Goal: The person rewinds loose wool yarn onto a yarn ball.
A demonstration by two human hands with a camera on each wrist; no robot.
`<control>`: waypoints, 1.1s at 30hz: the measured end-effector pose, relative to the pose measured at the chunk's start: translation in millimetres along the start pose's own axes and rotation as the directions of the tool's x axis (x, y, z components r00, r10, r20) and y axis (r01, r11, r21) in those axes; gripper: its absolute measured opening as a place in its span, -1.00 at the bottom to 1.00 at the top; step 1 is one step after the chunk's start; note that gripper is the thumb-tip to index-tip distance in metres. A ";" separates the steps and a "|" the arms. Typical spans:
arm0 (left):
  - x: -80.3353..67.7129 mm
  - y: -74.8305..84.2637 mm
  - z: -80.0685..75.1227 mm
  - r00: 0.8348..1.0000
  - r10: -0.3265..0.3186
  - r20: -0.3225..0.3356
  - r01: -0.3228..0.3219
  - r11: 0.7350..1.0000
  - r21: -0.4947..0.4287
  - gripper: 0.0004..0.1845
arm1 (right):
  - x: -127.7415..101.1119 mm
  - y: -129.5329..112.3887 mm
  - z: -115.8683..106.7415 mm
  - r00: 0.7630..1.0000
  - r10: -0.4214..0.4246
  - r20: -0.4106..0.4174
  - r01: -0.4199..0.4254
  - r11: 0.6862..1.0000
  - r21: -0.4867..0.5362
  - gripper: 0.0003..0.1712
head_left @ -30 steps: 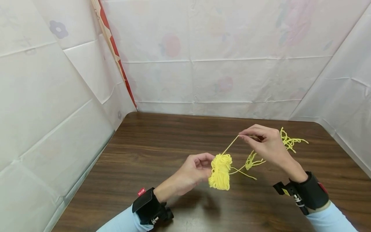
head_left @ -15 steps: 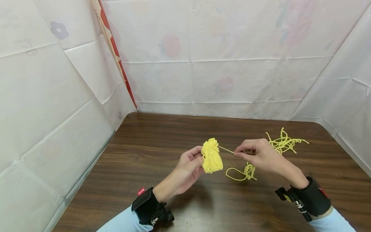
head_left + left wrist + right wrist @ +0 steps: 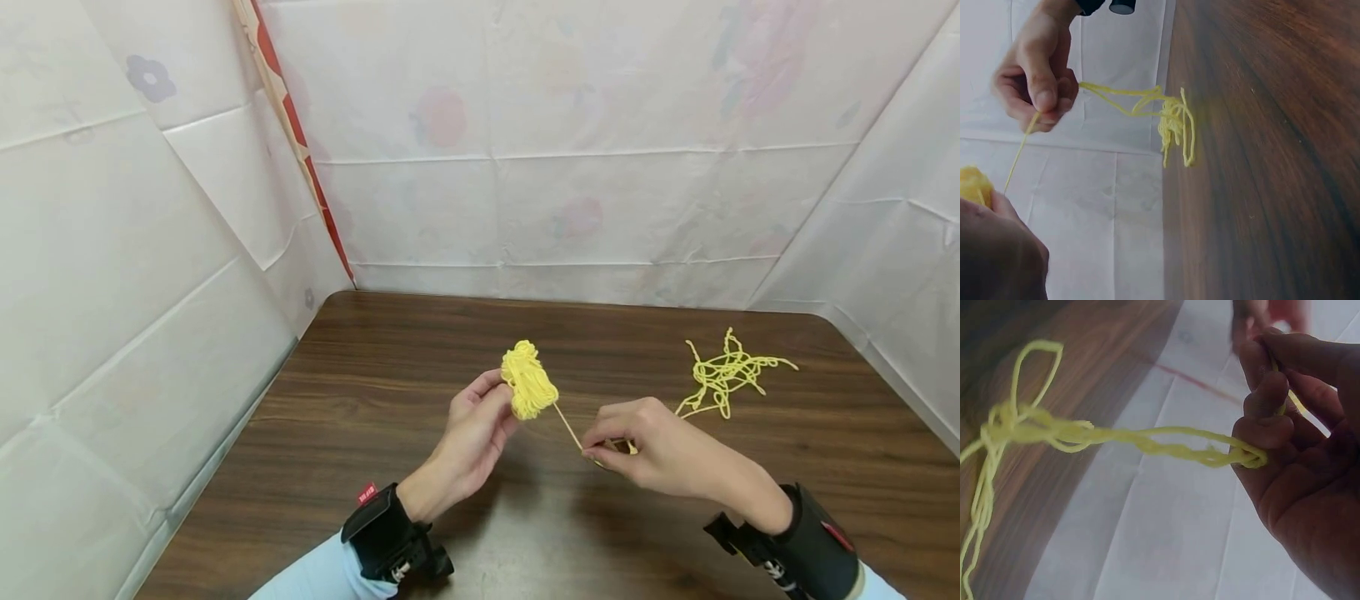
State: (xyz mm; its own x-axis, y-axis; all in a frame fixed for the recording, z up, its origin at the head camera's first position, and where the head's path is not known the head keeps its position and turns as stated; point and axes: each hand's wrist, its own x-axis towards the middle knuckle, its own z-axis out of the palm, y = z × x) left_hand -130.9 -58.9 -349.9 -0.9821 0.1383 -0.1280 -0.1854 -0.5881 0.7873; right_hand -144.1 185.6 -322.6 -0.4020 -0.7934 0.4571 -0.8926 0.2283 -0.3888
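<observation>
A small wound bundle of yellow yarn (image 3: 528,380) is held above the table by my left hand (image 3: 474,437), the thumb in front and fingers behind. One taut strand (image 3: 567,427) runs from the bundle's lower right down to my right hand (image 3: 648,442). That hand pinches the strand between thumb and forefinger. In the right wrist view, its other fingers are curled, and looped yarn (image 3: 1172,449) trails out of them towards the table. The left wrist view shows loose yarn (image 3: 1174,122) hanging from the right hand against the table.
A loose yellow yarn tangle (image 3: 726,377) lies on the dark wood table (image 3: 420,333), to the back right. Pale patterned sheets (image 3: 570,158) wall the table at the back and both sides. A red and cream strip (image 3: 296,133) stands at the left back corner.
My left hand has lifted the bundle up and to the left, tilting it. The right hand has swept the strand from above the bundle, round its right side, to below it.
</observation>
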 end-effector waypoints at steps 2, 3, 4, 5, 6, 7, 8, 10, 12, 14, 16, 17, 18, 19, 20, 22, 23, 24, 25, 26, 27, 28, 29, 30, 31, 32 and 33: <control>1.3 -0.9 -1.0 0.999 0.009 -0.036 -0.009 1.000 0.007 -0.65 | 1.7 -6.1 3.3 1.000 -0.024 0.011 0.024 1.000 -0.015 -0.72; 1.9 -1.3 -1.5 0.999 0.014 -0.050 -0.014 1.000 0.008 -0.65 | 2.2 -9.0 4.9 0.999 -0.033 0.018 0.033 0.999 -0.019 -0.73; 2.2 -1.6 -1.7 0.998 0.018 -0.062 -0.018 1.000 0.009 -0.65 | 2.9 -11.8 6.5 0.999 -0.040 0.025 0.041 0.999 -0.023 -0.73; 2.4 -1.9 -1.7 0.997 0.019 -0.072 -0.018 1.000 0.008 -0.65 | 3.6 -14.4 8.2 0.999 -0.047 0.028 0.047 0.998 -0.029 -0.73; 2.8 -2.2 -1.6 0.997 0.019 -0.080 -0.018 1.000 0.005 -0.66 | 4.3 -16.8 9.9 0.998 -0.054 0.027 0.055 0.998 -0.037 -0.73; 3.0 -2.7 -1.3 0.996 0.017 -0.088 -0.017 1.000 0.001 -0.66 | 5.1 -18.9 11.4 0.998 -0.062 0.024 0.063 0.997 -0.043 -0.73; 3.2 -2.9 -0.8 0.996 0.020 -0.092 -0.019 1.000 0.002 -0.67 | 5.9 -20.8 12.9 0.997 -0.072 0.019 0.072 0.996 -0.050 -0.73; 3.5 -3.4 0.4 0.995 0.017 -0.101 -0.017 1.000 0.002 -0.69 | 7.8 -23.8 15.8 0.996 -0.089 -0.002 0.089 0.994 -0.066 -0.72; 4.3 -4.2 1.3 0.994 0.015 -0.104 -0.014 1.000 0.006 -0.70 | 9.5 -26.1 18.2 0.993 -0.112 -0.022 0.110 0.989 -0.097 -0.70; 4.7 -5.4 2.1 0.994 0.015 -0.108 -0.014 1.000 0.019 -0.72 | 10.7 -28.7 20.7 0.992 -0.118 -0.032 0.113 0.983 -0.142 -0.69; 4.8 -7.3 2.7 0.994 0.009 -0.112 -0.004 0.999 0.040 -0.74 | 12.5 -31.0 22.1 0.988 -0.150 -0.040 0.140 0.971 -0.196 -0.68; 4.4 -8.4 2.9 0.994 0.007 -0.110 -0.001 0.998 0.055 -0.75 | 13.5 -32.2 22.4 0.985 -0.168 -0.042 0.154 0.962 -0.224 -0.68; 3.9 -9.3 3.2 0.994 0.003 -0.109 0.005 0.997 0.074 -0.75 | 14.6 -33.5 22.5 0.982 -0.183 -0.043 0.168 0.955 -0.245 -0.69; 3.2 -10.2 3.4 0.994 -0.001 -0.109 0.011 0.996 0.094 -0.76 | 15.7 -34.7 22.2 0.980 -0.194 -0.044 0.176 0.949 -0.263 -0.72; 2.6 -11.1 3.4 0.995 -0.004 -0.104 0.016 0.993 0.116 -0.76 | 17.2 -35.6 21.3 0.976 -0.212 -0.047 0.191 0.943 -0.273 -0.77; 1.1 -11.6 3.8 0.996 -0.014 -0.093 0.029 0.986 0.163 -0.74 | 19.5 -37.0 19.0 0.971 -0.234 -0.057 0.209 0.937 -0.281 -0.89; 0.5 -12.0 4.0 0.996 -0.016 -0.084 0.031 0.982 0.186 -0.73 | 20.7 -37.6 17.6 0.968 -0.241 -0.066 0.214 0.936 -0.281 -0.91; 0.2 -12.4 3.9 0.997 -0.018 -0.073 0.033 0.976 0.214 -0.72 | 21.7 -38.0 16.0 0.965 -0.249 -0.078 0.219 0.935 -0.280 -0.87; -0.5 -12.7 3.9 0.998 -0.016 -0.059 0.030 0.970 0.243 -0.71 | 22.7 -38.1 14.4 0.961 -0.260 -0.094 0.225 0.933 -0.281 -0.82; -0.9 -12.9 4.0 0.999 -0.015 -0.043 0.026 0.962 0.272 -0.70 | 23.4 -38.2 12.7 0.956 -0.271 -0.112 0.231 0.932 -0.281 -0.78; -1.5 -13.0 4.1 1.000 -0.012 -0.027 0.019 0.953 0.304 -0.70 | 24.2 -37.9 11.0 0.951 -0.282 -0.130 0.237 0.930 -0.282 -0.77; -1.7 -13.4 3.7 1.000 -0.008 -0.012 0.012 0.941 0.337 -0.70 | 24.8 -37.6 9.5 0.944 -0.294 -0.149 0.245 0.928 -0.281 -0.77; -2.2 -13.8 3.3 1.000 -0.003 0.008 0.000 0.929 0.371 -0.70 | 25.4 -37.0 8.0 0.937 -0.308 -0.166 0.254 0.925 -0.282 -0.77; -3.0 -14.1 3.0 1.000 0.002 0.028 -0.014 0.914 0.405 -0.70 | 25.8 -36.2 6.6 0.930 -0.319 -0.181 0.261 0.922 -0.287 -0.77; -3.7 -14.2 2.8 0.999 0.007 0.049 -0.028 0.899 0.436 -0.70 | 26.1 -35.5 5.3 0.925 -0.326 -0.193 0.263 0.920 -0.292 -0.76; -4.3 -14.4 2.6 0.997 0.012 0.071 -0.044 0.885 0.464 -0.70 | 26.4 -34.7 4.2 0.920 -0.333 -0.206 0.265 0.916 -0.300 -0.75; -5.1 -14.6 2.3 0.995 0.015 0.095 -0.060 0.870 0.490 -0.70 | 26.7 -33.8 3.2 0.915 -0.341 -0.217 0.267 0.913 -0.309 -0.75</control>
State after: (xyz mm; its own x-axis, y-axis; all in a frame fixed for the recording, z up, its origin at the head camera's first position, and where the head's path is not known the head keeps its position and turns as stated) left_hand -123.1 -49.1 -359.4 -0.9771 0.2048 -0.0585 -0.0862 -0.1290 0.9879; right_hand -124.0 154.9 -299.8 -0.1081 -0.6814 0.7239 -0.9852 0.1710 0.0139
